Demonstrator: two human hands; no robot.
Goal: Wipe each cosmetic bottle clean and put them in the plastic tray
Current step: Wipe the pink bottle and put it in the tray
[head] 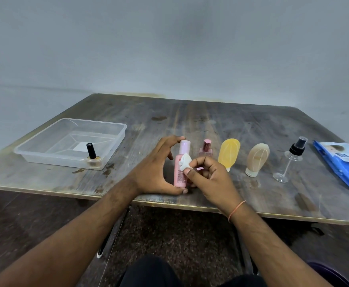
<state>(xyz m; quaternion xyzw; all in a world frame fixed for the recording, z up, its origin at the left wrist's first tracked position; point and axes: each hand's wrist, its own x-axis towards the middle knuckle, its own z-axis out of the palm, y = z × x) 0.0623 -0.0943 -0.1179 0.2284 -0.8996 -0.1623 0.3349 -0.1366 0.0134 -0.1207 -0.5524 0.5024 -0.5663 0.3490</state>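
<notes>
Pink bottle [179, 164] stands upright near the desk [210, 125] front edge, left hand [159, 168] spanning it: fingertips on the cap, thumb at the base. Right hand [206, 175] has fingers curled, pinching a white wipe [185, 161] against the bottle's side. Count: one black-capped bottle [91, 151] in the clear plastic tray [45, 154] at left; four more in a row right of the pink one: rose-capped [206, 149], yellow tube [228, 153], beige tube [257, 158], clear spray bottle [291, 160]. Blue wipe pack [343, 164] at the right edge. Open desk behind the row.
</notes>
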